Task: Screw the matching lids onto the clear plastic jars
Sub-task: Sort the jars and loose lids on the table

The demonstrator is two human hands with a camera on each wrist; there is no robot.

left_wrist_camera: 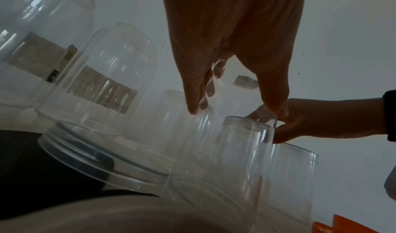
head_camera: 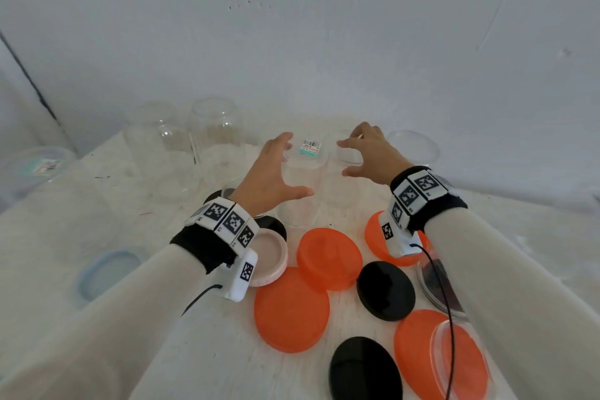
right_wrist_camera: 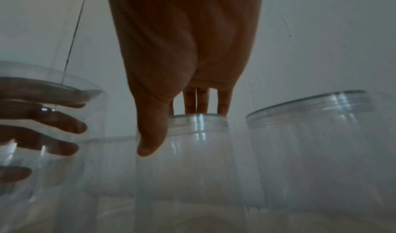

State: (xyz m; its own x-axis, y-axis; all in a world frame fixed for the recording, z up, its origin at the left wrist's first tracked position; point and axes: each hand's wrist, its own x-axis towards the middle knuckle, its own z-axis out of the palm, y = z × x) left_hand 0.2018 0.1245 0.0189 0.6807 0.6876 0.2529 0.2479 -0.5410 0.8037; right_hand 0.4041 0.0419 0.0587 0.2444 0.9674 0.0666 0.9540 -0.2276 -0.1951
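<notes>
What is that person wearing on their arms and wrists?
Both arms have long, pale cream sleeves. Each wrist has a black band topped with white blocks printed with black-and-white square codes. A small white box hangs under each wrist, with a thin black cable trailing from it. The hands are bare.

Count taken on the table [head_camera: 211, 351], head view.

- Orange lids [head_camera: 290, 308]: four, one partly hidden by the right wrist.
- Black lids [head_camera: 385, 291]: three, one of them half covered by the left wrist. A fourth dark disc [head_camera: 218, 195] shows beyond that wrist; its kind cannot be told.
- Pink lid [head_camera: 271, 255]: one.
- Clear lids [head_camera: 107, 273]: three, one of them blue-rimmed.
- Clear jars [head_camera: 302, 185]: at least six. Their outlines merge, so no full count.
- Barcode labels [head_camera: 311, 148]: two.
</notes>
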